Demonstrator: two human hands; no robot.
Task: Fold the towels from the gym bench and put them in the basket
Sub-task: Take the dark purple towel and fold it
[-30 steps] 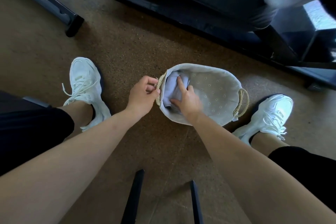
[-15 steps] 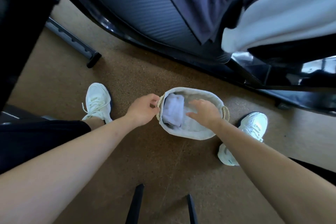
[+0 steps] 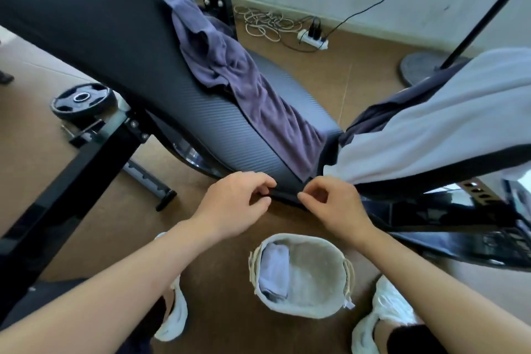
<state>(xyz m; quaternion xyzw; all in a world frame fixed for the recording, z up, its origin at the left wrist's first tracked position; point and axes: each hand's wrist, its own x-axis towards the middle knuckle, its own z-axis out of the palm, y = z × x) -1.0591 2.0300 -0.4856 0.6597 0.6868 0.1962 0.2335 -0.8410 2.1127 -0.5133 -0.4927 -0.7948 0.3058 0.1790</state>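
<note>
A crumpled purple towel (image 3: 250,80) lies across the black gym bench (image 3: 123,46). To the right, a pale towel (image 3: 436,123) hangs over a dark cloth (image 3: 379,112). On the floor between my feet stands the grey basket (image 3: 301,310), with one folded lavender towel (image 3: 274,270) against its left wall. My left hand (image 3: 238,204) and my right hand (image 3: 333,207) hover side by side above the basket, at the bench's near edge. Both have loosely curled fingers and hold nothing.
A weight plate (image 3: 83,99) lies on the floor at left beside the black bench frame (image 3: 66,181). A power strip with coiled cables (image 3: 313,37) sits by the far wall. A round stand base (image 3: 425,66) is at right. My white shoes (image 3: 385,316) flank the basket.
Both hands have left the basket and risen to the bench's near edge. My head has tilted up, bringing the bench and its towels into view. The folded towel stays in the basket.
</note>
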